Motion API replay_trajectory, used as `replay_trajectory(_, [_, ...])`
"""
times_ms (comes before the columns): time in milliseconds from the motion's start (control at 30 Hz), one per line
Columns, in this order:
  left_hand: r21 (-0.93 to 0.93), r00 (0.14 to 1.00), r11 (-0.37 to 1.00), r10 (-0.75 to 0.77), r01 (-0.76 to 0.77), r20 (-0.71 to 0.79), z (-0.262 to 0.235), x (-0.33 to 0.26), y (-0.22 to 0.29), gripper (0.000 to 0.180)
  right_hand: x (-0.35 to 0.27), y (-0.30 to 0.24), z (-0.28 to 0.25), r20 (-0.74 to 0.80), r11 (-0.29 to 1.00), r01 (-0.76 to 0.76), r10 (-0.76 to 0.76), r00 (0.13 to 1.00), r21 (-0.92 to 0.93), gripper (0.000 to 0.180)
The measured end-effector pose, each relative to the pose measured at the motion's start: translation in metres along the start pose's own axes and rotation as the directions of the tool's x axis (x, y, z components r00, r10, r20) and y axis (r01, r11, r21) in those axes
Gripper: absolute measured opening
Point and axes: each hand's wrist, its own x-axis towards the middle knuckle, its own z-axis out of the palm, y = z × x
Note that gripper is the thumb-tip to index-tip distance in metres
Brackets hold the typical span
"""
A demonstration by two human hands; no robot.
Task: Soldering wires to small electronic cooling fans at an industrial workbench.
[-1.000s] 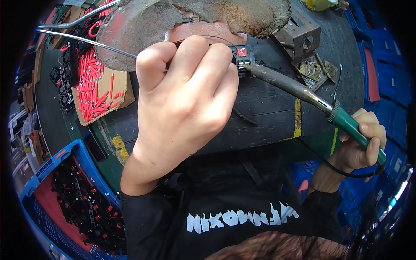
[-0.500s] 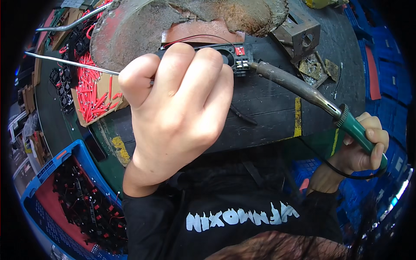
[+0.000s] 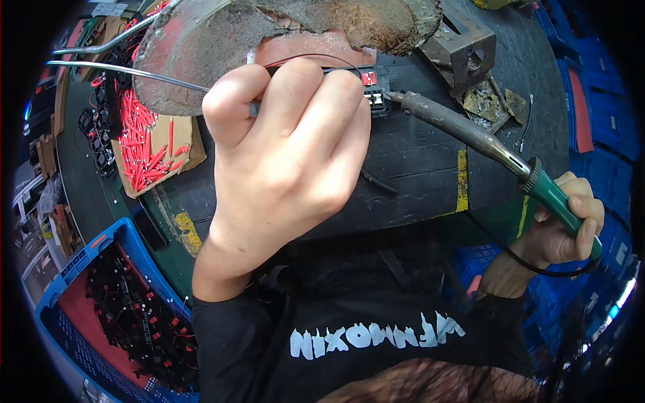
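Observation:
In my right hand [image 3: 561, 221] is the green handle of a soldering iron [image 3: 463, 125], its metal shaft slanting up to the left. The iron's tip is at the light metal contacts on the end of a black plastic part [image 3: 381, 86]; I cannot tell whether they touch. A small red piece [image 3: 369, 78] sits beside those contacts, and a thin dark wire curves above. My left hand [image 3: 285, 154] is closed over the rest of the part, hiding most of it. A silver solder wire [image 3: 134, 71] runs from the left into its thumb and forefinger.
Behind the part rises a crusted, rough-edged round slab [image 3: 195, 54]. A metal bracket [image 3: 463, 54] stands at the right. On the left lie a cardboard tray [image 3: 181, 144] of red sleeved pieces and a blue crate [image 3: 138, 248] full of black parts. Blue crates [image 3: 608, 121] are stacked far right.
My left hand has moved a little right and covers more of the black part. The solder wire has shifted with it. The soldering iron has hardly moved.

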Motion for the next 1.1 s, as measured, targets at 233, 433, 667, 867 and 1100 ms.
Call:
replay_trajectory(233, [0.005, 1.000, 1.000, 0.002, -0.002, 0.004, 0.0020, -0.0008, -0.0008, 0.026, 0.0006, 0.0017, 0.0055, -0.024, 0.999, -0.009, 0.010, 1.000, 0.041, 0.038])
replay_trajectory(433, [-0.013, 1.000, 1.000, -0.004, 0.004, 0.004, 0.0017, -0.0001, -0.0012, 0.025, 0.0017, 0.0020, 0.0063, -0.031, 1.000, -0.013, 0.013, 0.999, 0.027, 0.038])
replay_trajectory(667, [-0.019, 1.000, 1.000, -0.001, 0.001, 0.021, 0.0040, -0.0014, -0.0024, 0.023, 0.0029, 0.0042, 0.0082, -0.033, 0.999, -0.025, 0.026, 0.999, 0.022, 0.038])
replay_trajectory(867, [-0.036, 1.000, 0.999, -0.012, 0.012, 0.010, 0.0054, -0.0019, -0.0027, 0.022, 0.0044, 0.0045, 0.0072, -0.025, 1.000, -0.012, 0.012, 1.000, 0.012, 0.038])
replay_trajectory(1100, [-0.034, 1.000, 0.999, -0.006, 0.005, -0.005, 0.0071, -0.0028, -0.0040, 0.023, 0.0061, 0.0026, 0.0071, -0.011, 1.000, -0.027, 0.027, 1.000, -0.005, 0.037])
